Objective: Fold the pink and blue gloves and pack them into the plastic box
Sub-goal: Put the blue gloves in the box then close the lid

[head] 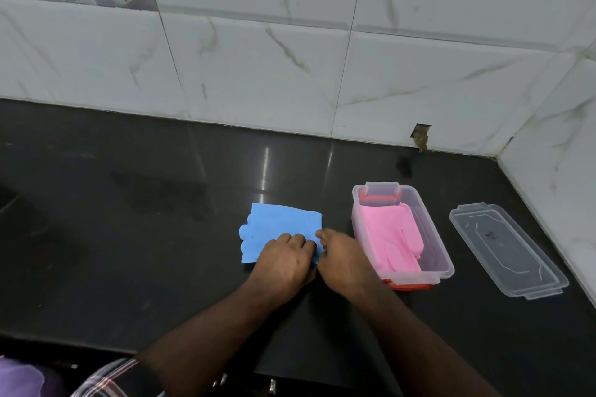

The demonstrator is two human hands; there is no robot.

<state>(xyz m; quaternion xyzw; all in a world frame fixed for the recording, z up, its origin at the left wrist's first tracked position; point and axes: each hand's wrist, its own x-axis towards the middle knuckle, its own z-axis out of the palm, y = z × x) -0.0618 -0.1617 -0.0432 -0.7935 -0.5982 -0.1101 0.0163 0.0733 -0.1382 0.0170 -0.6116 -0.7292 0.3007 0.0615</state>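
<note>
Left grip: the left hand (283, 259) sits just below the middle of the frame, knuckles up, fingers curled down onto the near right corner of the blue gloves (279, 232); it seems to pinch or press that corner, though the fingertips are hidden under the hand.
Right grip: the right hand (343, 259) is just right of the left one, touching it, fingers bent toward the same right edge of the blue fold; whether it actually pinches the rubber or only rests beside it, I cannot tell.
Blue gloves relative to grip: the fold lies flat on the worktop (129, 235), spreading up and to the left from under both hands; its rounded fingertips show at the left edge, well clear of either hand.
Blue gloves, state: folded into a rough rectangle, not yet lifted, outside the box.
Box: the plastic box (446, 259) stands open just right of the right hand, near but apart from the blue fold.
Pink gloves: the pink gloves (392, 240) already lie folded inside the box, filling most of its floor.
Lid: the clear lid (508, 250) lies flat on the worktop to the right of the box, apart from it.
Done, by my reading: pink folded and packed; blue folded or nearly so.
Left, by my reading: finish the blue fold, carry it right, and lay it in the box on the pink.
</note>
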